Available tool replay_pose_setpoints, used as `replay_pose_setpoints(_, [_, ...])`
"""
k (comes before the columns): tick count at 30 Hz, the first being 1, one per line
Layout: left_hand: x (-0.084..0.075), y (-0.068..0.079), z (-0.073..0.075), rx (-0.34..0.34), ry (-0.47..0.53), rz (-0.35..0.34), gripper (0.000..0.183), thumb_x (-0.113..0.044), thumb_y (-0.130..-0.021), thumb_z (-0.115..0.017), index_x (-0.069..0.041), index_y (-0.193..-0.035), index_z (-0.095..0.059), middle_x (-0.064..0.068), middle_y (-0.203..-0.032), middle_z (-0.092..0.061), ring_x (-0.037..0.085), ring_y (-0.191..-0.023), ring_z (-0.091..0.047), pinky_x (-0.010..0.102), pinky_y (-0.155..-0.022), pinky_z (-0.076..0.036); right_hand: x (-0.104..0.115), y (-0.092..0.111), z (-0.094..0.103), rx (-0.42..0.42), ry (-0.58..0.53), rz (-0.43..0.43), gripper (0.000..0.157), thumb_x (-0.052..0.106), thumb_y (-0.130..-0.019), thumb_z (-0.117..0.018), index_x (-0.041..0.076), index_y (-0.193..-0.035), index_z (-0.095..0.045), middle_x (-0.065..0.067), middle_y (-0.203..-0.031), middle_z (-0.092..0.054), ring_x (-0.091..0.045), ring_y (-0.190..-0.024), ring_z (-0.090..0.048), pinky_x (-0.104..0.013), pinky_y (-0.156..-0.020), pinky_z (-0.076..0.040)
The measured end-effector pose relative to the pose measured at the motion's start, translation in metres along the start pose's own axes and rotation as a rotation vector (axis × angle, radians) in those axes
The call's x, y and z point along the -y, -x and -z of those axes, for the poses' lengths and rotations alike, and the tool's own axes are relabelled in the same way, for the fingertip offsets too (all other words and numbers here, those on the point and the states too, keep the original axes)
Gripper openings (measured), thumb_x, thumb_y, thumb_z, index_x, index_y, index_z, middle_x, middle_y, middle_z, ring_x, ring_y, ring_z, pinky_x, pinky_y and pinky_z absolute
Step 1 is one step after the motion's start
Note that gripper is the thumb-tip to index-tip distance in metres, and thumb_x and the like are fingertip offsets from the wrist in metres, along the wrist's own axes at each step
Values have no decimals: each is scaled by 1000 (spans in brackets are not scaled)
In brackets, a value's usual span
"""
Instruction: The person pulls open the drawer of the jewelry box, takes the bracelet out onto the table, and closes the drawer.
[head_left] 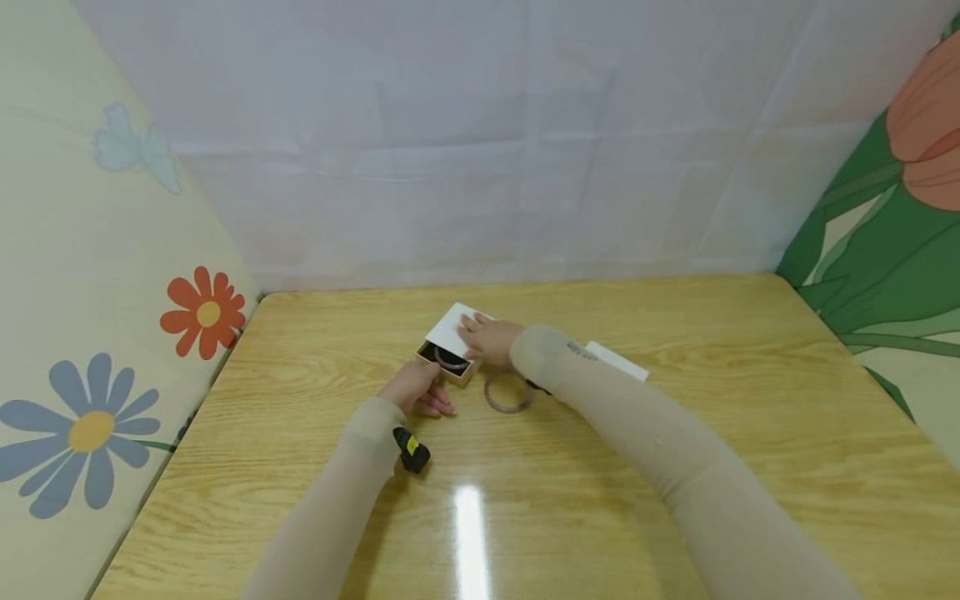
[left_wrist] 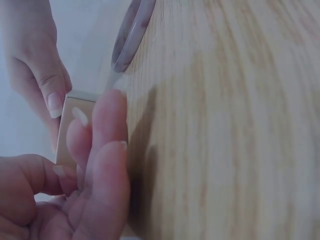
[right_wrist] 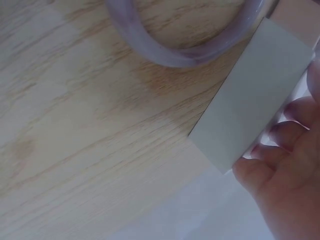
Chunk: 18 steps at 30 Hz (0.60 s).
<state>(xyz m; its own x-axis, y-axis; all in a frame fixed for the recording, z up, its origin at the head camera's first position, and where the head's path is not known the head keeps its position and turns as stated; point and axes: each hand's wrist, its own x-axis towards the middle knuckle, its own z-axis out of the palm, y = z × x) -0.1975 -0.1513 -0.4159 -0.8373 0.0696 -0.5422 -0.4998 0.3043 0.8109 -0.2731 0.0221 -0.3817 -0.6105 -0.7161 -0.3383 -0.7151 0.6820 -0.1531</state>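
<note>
A drawer-style box has a white sleeve [head_left: 447,331] and a brown tray [head_left: 454,377], partly out at its near end. Inside the tray, on black lining, lies a bangle [head_left: 450,360], its far part hidden under the sleeve. My left hand [head_left: 414,388] pinches the tray's near left edge between thumb and forefinger, the other fingers loosely bent. My right hand [head_left: 491,337] rests on the sleeve's top, its fingers fairly straight. A second bangle [head_left: 507,392], pale purple in the right wrist view, lies on the table just right of the box.
On the wooden table [head_left: 300,467], a white flat piece [head_left: 617,362] lies partly behind my right forearm. A pale cloth wall [head_left: 480,217] rises at the back edge. Flower-patterned walls flank both sides. A black wrist device [head_left: 412,451] sits on my left wrist.
</note>
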Motion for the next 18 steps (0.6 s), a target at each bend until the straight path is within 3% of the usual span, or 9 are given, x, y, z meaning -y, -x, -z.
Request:
replay_pose_setpoints(8, [1,5,0,0,0,-12,24,-11,-99,-35,0,-89,-54,3,-62,-61,11,-53,-65,21,-49,-53,0,-1,0,1,-3,-3,59,28,-108,-43,-3,-155,-27,-23,-164,-15,-42,-152,-15,-44,-125,-15])
replay_pose_setpoints(15, [1,7,1,-7,-11,-4,24,-10,-98,-35,0,-87,-54,3,-63,-62,11,-54,-65,21,-49,-53,-19,-21,-15,7,-13,11,63,39,-108,-38,3,-158,-24,-18,-166,-11,-38,-153,-12,-41,-126,-12])
replay_pose_setpoints(18, [1,7,1,-7,-12,-1,25,-10,-98,-35,1,-87,-54,3,-63,-62,11,-53,-65,21,-49,-53,-14,-15,-12,2,-21,7,61,35,-108,-40,1,-157,-25,-19,-166,-12,-39,-153,-12,-42,-125,-12])
